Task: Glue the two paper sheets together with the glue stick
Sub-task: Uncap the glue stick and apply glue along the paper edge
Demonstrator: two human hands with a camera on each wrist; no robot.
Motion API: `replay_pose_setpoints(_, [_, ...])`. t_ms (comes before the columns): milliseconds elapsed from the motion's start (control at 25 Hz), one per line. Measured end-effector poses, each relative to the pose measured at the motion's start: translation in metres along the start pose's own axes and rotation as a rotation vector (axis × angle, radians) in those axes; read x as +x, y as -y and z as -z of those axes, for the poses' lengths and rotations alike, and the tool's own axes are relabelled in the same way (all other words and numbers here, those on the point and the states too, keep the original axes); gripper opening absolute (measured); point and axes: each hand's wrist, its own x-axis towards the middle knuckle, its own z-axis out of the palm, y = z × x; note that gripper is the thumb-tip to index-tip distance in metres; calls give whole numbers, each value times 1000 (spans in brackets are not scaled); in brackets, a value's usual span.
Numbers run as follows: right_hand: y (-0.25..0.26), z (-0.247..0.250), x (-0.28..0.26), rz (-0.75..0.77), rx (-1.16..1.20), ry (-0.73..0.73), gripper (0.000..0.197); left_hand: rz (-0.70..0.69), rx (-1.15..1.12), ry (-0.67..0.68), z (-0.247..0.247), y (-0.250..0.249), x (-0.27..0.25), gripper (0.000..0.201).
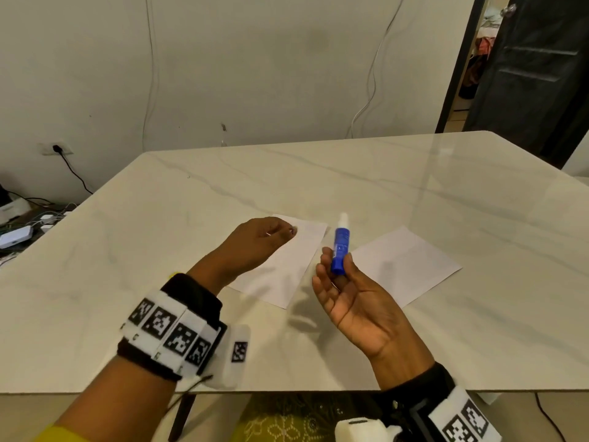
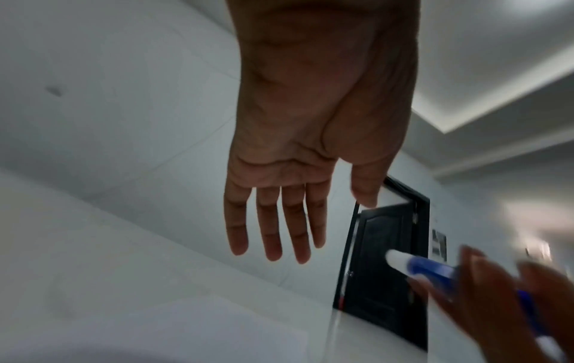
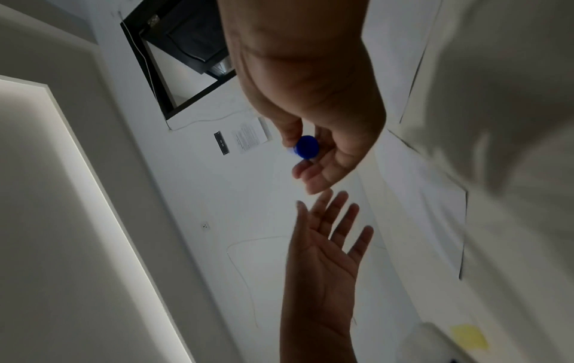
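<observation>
1. The right hand (image 1: 360, 301), in the lower middle of the head view, is turned palm up and pinches a blue glue stick (image 1: 340, 247) between thumb and fingertips; the other fingers lie relaxed and slightly spread.
2. The glue stick stands nearly upright in that pinch, its white end on top, raised above the marble table (image 1: 446, 193) and sitting in the frame between the two paper sheets.
3. The right wrist view shows the stick end-on (only the round blue base (image 3: 307, 146) is visible there), held against the fingers of the same hand.
4. The left hand (image 1: 255, 244), left of centre in the head view, hovers palm down over the left paper sheet (image 1: 287, 269) with nothing in it; the left wrist view shows its fingers (image 2: 270, 226) straight and together.
5. Whether the left fingertips touch the sheet cannot be told.
6. The left paper sheet lies flat on the table at centre frame; the right paper sheet (image 1: 411, 266) lies flat just right of it, and the two are apart with a strip of bare table between them.
7. A black door (image 1: 535, 65) stands ajar in the upper right of the head view.
8. Cables and white adapters (image 1: 19, 234) lie on the floor at the left edge.
</observation>
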Motion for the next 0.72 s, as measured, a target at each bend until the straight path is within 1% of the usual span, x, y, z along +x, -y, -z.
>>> replay_pose_setpoints(40, [2, 4, 1, 35, -5, -57, 60, 20, 200, 65, 4, 9, 9, 28])
replay_pose_setpoints(120, [7, 9, 2, 68, -17, -182, 38, 65, 714, 298, 8, 24, 23, 41])
replay_pose_setpoints(160, [9, 11, 4, 66, -30, -241, 26, 82, 895, 385, 7, 28, 29, 49])
replay_pose_setpoints(200, [11, 13, 5, 58, -56, -288, 20, 92, 997, 434, 6, 29, 34, 58])
replay_pose_setpoints(240, [14, 15, 7, 56, -89, -323, 18, 94, 1043, 456, 6, 30, 38, 67])
replay_pose_setpoints(320, [20, 17, 6, 67, -148, -368, 19, 68, 1061, 498, 4, 31, 47, 86])
replay_pose_setpoints(360, [25, 17, 4, 69, -165, -385, 20, 44, 1059, 521, 3, 33, 53, 92])
replay_pose_setpoints(400, [30, 19, 3, 71, -175, -401, 22, 13, 1053, 539, 1, 36, 57, 94])
replay_pose_setpoints(520, [48, 22, -3, 81, -203, -451, 25, -56, 993, 553, -2, 44, 66, 91])
replay_pose_setpoints(640, [61, 29, -7, 126, -240, -482, 23, -22, 965, 588, -3, 48, 68, 94])
replay_pose_setpoints(720, [67, 34, -10, 165, -210, -452, 22, 18, 983, 624, -5, 49, 65, 97])
